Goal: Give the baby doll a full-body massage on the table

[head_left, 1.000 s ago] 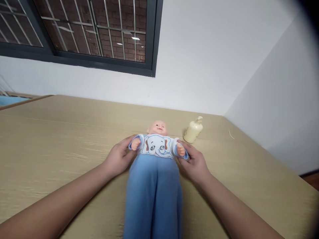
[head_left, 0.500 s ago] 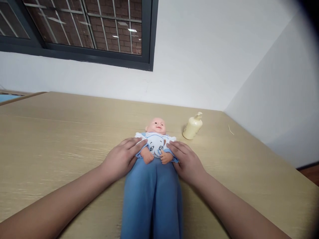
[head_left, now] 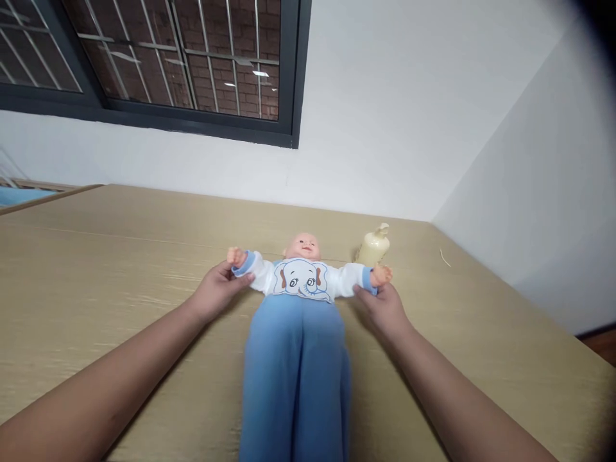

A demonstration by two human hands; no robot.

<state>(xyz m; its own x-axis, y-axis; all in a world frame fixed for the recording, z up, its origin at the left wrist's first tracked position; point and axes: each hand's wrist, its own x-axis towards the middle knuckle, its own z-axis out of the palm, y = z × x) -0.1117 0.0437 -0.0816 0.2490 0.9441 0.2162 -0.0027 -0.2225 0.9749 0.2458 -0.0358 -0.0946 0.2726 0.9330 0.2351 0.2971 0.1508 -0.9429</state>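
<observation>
A pale wood-grain tabletop [head_left: 120, 256] fills the corner of a white-walled room, under a dark-framed barred window [head_left: 158, 64]. A baby doll [head_left: 301, 301] lies on its back at mid-table, head toward the wall, legs in blue trousers running toward the wearer. Both doll arms are drawn straight out sideways, level with the shoulders. The left hand [head_left: 216, 295] pinches the doll's wrist at the blue cuff between thumb and fingers; the right hand [head_left: 382, 308] does the same on the opposite cuff. Judged from this hold, gripping at the cuffs keeps the sleeves taut and the arms flat. A cream pump bottle [head_left: 373, 247] stands just behind the doll's hand on the right side; contact cannot be determined.
</observation>
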